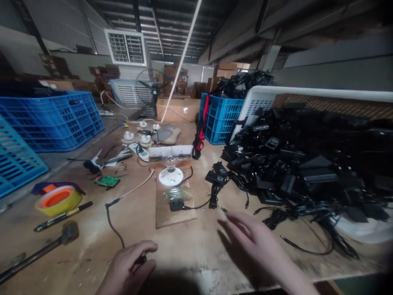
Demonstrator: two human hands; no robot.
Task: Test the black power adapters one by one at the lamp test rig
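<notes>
My left hand (130, 264), at the lower left of centre, is curled with thumb and forefinger around the black end of a cable (115, 225). The held end is mostly hidden by the fingers. My right hand (254, 235) reaches in from the lower right, its fingers slightly blurred and pinched together. A small metal-tipped cable plug (224, 209) sticks out at their tips. Just beyond lies a black power adapter (218, 174) with a bundled cord. To its left, a wooden board (162, 215) carries a white lamp holder with a clear bulb (171, 164) and a plugged-in black plug (176, 204).
A large heap of black adapters (294, 164) fills the right side. Tape rolls (58, 200), a pen (63, 216), a hammer (69, 233) and a green circuit board (108, 180) lie on the left. Blue crates (52, 121) stand behind, and a meter (139, 151) lies beyond the board.
</notes>
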